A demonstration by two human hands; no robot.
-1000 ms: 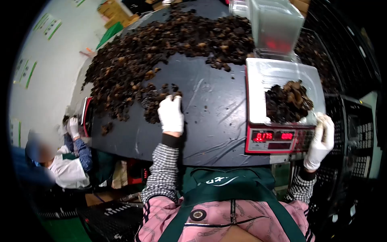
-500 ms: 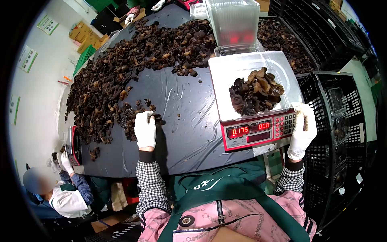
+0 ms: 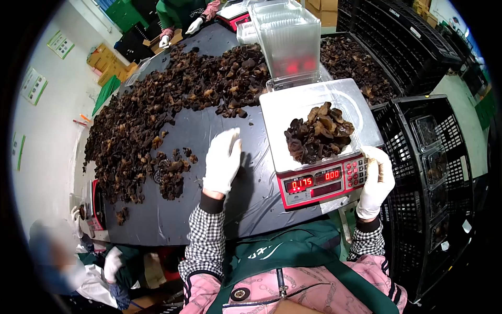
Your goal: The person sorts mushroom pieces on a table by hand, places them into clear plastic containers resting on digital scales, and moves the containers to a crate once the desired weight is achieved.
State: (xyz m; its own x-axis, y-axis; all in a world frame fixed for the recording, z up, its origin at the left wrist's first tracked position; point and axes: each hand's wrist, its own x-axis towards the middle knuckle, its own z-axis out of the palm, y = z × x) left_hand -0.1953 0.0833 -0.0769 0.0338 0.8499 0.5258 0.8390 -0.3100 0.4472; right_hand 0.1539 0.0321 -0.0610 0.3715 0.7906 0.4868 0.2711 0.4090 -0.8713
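My left hand [image 3: 222,162], in a white glove, is over the dark table between the loose dark fungus and the scale. Its fingers are pressed together; whatever they hold, if anything, is hidden. My right hand [image 3: 377,180], also gloved, has its fingers closed at the near right corner of a clear plastic tray [image 3: 353,149]. Brown-black fungus pieces [image 3: 319,133] fill part of this tray, which sits on the silver plate of a red scale [image 3: 311,184]. The display shows 0.175 and 0.00. A small fungus cluster [image 3: 171,175] lies left of my left hand.
A long fungus heap [image 3: 141,115] spreads over the table [image 3: 251,209]. Stacked clear trays [image 3: 290,44] stand behind the scale. Black crates [image 3: 429,172] are on the right. One co-worker sits at lower left by another scale [image 3: 95,204]; another person's gloved hands [image 3: 194,26] are at the far end.
My left hand has left the small cluster and moved right, towards the scale. My right hand stays at the tray's corner. The view has shifted, and the lower-left co-worker's hands have moved apart.
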